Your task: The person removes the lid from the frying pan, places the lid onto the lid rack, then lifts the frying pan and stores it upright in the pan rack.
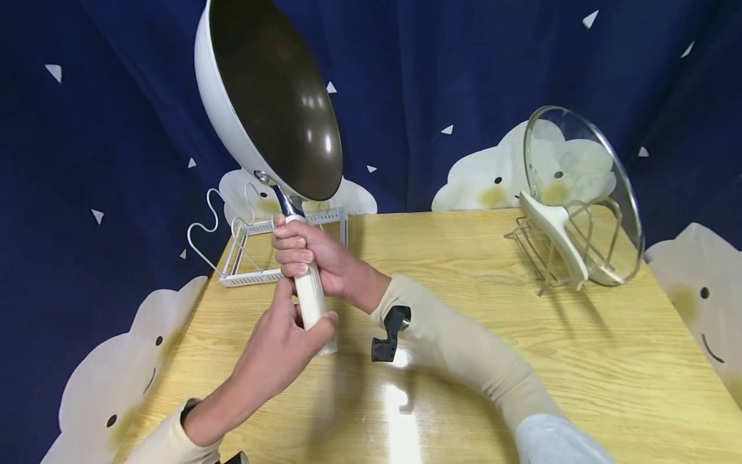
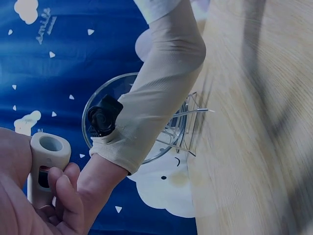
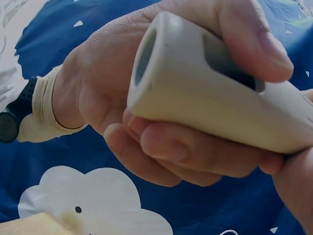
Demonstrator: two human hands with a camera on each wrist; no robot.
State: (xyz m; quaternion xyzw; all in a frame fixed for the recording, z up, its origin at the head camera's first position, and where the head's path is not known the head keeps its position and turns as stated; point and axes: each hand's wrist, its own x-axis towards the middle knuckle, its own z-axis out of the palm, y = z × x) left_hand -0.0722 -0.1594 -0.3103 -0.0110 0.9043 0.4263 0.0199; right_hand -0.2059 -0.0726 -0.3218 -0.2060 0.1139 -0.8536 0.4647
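Note:
A deep wok (image 1: 272, 109), white outside with a dark brown inside, is held up over the left side of the table, tilted on edge with its bowl uppermost. Its long cream handle (image 1: 311, 299) slants down toward me. My right hand (image 1: 324, 258) grips the handle's upper part, near the metal neck. Lower down, my left hand (image 1: 284, 348) holds the same handle, its thumb across it. The right wrist view shows the left hand's fingers (image 3: 186, 152) curled beneath the handle (image 3: 210, 93), whose hollow end faces that camera.
A white wire rack (image 1: 252, 278) stands at the back left, partly behind the handle and hands. At the back right, a glass lid (image 1: 623, 193) with a cream grip (image 1: 556, 222) leans in a metal rack (image 1: 545, 270). A blue curtain (image 1: 400, 84) hangs behind the wooden table (image 1: 440, 258).

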